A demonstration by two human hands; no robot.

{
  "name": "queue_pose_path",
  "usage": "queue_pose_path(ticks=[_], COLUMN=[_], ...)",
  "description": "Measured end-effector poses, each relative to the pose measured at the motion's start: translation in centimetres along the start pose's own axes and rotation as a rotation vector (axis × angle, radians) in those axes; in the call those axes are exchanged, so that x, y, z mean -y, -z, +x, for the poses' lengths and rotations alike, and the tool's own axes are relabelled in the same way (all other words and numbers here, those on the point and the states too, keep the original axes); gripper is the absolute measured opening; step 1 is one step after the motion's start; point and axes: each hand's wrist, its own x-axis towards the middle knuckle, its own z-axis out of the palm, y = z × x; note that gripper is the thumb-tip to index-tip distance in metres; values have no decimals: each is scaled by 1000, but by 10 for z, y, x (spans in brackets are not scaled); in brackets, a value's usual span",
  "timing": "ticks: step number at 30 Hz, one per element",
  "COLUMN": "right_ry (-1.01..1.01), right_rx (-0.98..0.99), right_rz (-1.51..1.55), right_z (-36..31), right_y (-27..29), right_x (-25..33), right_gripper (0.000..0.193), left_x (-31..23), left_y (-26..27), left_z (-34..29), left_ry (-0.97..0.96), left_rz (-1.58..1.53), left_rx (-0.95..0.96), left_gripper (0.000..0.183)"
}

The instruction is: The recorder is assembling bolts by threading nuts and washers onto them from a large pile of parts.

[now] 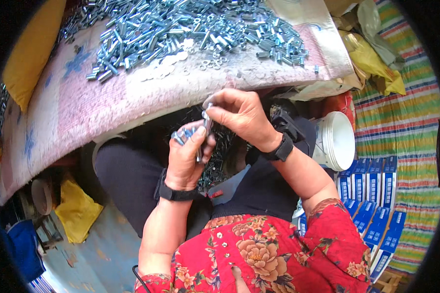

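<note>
My left hand (pixel 185 158) is closed round several shiny metal bolts (pixel 180 137), whose ends stick out past the fingers. One of them stands upright between thumb and fingers, a bolt (pixel 208 122) pointing toward the table. At its upper end my right hand (pixel 242 117) pinches with thumb and forefinger; the small part between those fingertips is mostly hidden. Ahead on the cloth-covered table lies a big heap of metal sleeves (pixel 181 36). By its near edge are pale round washers (pixel 167 62) and small ring-like nuts (pixel 212 62).
Below my hands, between my knees, more dark metal parts (pixel 219 156) lie in a container. The table edge (pixel 146 115) runs just beyond my hands. A white bucket (pixel 341 141) stands at right, near blue-and-white boxes (pixel 371 188). A yellow bag (pixel 78 209) lies at lower left.
</note>
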Motion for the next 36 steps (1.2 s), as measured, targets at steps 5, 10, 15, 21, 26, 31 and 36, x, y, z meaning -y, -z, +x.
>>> queue_pose_path(ticks=[5, 10, 15, 21, 26, 31, 36], right_ry=[176, 533, 512, 545, 524, 462, 493], right_rx=[69, -362, -332, -69, -3, 24, -603], right_rz=[-366, -991, -1143, -1140, -1208, -1187, -506], right_z=[31, 120, 174, 132, 80, 41, 26], right_y=[39, 105, 111, 94, 100, 112, 127], right_x=[15, -20, -54, -40, -33, -28, -27], right_gripper=[16, 25, 26, 26, 40, 46, 31], left_x=[-4, -6, -3, -8, -5, -3, -2], left_y=[5, 7, 9, 8, 11, 8, 9], left_z=[-3, -4, 0, 1, 0, 0, -1], left_ry=[33, 26, 44, 14, 39, 46, 44], left_rz=[-2, -3, -9, 16, 0, 35, 54], left_rx=[19, -2, 7, -49, -39, -21, -2], left_gripper=[26, 25, 24, 26, 23, 24, 23])
